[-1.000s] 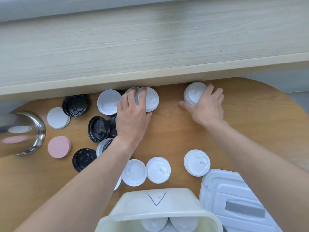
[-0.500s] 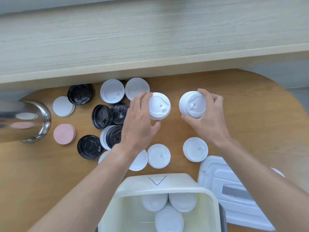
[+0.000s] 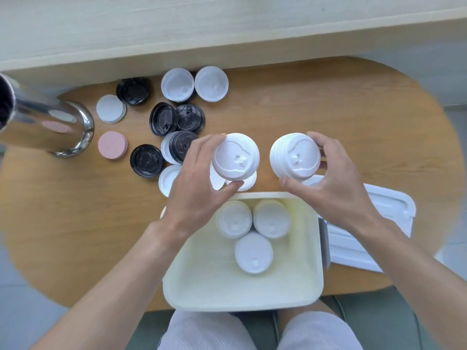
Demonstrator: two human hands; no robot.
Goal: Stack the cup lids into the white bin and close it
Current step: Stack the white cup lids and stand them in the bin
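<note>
My left hand [image 3: 195,183] grips a white cup lid [image 3: 236,159] just beyond the far rim of the white bin [image 3: 199,281]. My right hand [image 3: 331,183] grips a small stack of white lids [image 3: 294,155] beside it, also above the bin's far edge. Inside the bin stand three stacks of white lids [image 3: 252,252]. The bin's white cover [image 3: 353,246] lies flat on the table to the right, partly under my right forearm. More white lids [image 3: 211,83] and several black lids [image 3: 163,118] lie loose on the wooden table.
A shiny metal cylinder [image 3: 48,125] lies at the left with a pink disc [image 3: 112,145] and a white disc [image 3: 110,108] near it. A pale wooden ledge [image 3: 227,29] runs along the far side. The table's rounded edge [image 3: 444,137] curves at the right.
Both hands lifted their lids from the far side of the table and drew them toward me, to just over the bin's far rim. The view tilted down onto the bin.
</note>
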